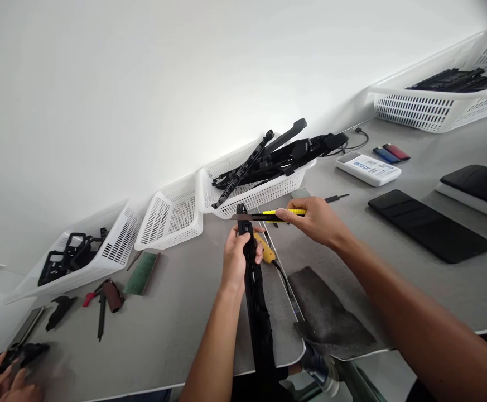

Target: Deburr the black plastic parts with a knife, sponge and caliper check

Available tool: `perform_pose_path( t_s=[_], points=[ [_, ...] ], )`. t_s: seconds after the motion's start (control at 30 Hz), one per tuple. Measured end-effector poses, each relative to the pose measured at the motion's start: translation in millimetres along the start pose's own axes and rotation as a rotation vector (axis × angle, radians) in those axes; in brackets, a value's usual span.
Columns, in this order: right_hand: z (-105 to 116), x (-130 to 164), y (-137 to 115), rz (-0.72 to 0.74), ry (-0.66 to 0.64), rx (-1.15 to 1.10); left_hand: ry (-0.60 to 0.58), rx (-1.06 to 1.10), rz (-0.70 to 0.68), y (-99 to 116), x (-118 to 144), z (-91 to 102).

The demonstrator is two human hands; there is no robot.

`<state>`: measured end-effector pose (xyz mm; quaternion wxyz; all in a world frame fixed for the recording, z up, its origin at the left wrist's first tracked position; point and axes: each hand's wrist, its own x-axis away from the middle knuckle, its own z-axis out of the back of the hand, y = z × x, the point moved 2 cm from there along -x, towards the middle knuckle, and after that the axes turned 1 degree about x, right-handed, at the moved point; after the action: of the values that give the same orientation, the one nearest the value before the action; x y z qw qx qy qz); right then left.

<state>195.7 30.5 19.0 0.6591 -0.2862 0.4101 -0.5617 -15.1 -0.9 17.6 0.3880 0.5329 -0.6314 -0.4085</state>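
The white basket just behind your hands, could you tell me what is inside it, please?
The white basket holds long black plastic parts, piled up and sticking out over its rim. Anything beneath the pile, and the basket's floor, is covered.

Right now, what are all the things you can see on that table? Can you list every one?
long plastic part: 1, black, upright in the left hand
utility knife: 1, yellow and black, in the right hand, blade at the part's top end
baskets: 4, white; three along the wall at the left and middle, one far right
plastic parts: many, black, in three baskets; the second from the left looks bare
dark mat: 1, grey-black, near table edge
flat black panel: 1, right of centre
white box: 1, behind the panel
green block: 1, left of centre
another person's hands: bottom left corner
left hand: 1, gripping the part
right hand: 1, holding the knife
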Motion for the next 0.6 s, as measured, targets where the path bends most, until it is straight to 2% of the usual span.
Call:
perform_pose_path(
  t_s=[0.1, 0.23, 0.33, 0.6],
  points=[
    [0, 0, -1, -0.019, 0.086, 0.042, 0.014, 0.010, -0.012, 2, -1, 2.5],
    [0, 0, -3, 0.015, 0.183, 0.051, -0.145, -0.004, 0.041, 8, 3, -2.6],
    [1, 1, -5, 0.038, 0.228, 0.070, -0.188, -0.023, 0.075, 9, 4, -4.8],
    [1, 5, -13, 0.174, 0.101, 0.033, 0.006, -0.018, -0.037, 11, -2, 5.1]
  ],
)
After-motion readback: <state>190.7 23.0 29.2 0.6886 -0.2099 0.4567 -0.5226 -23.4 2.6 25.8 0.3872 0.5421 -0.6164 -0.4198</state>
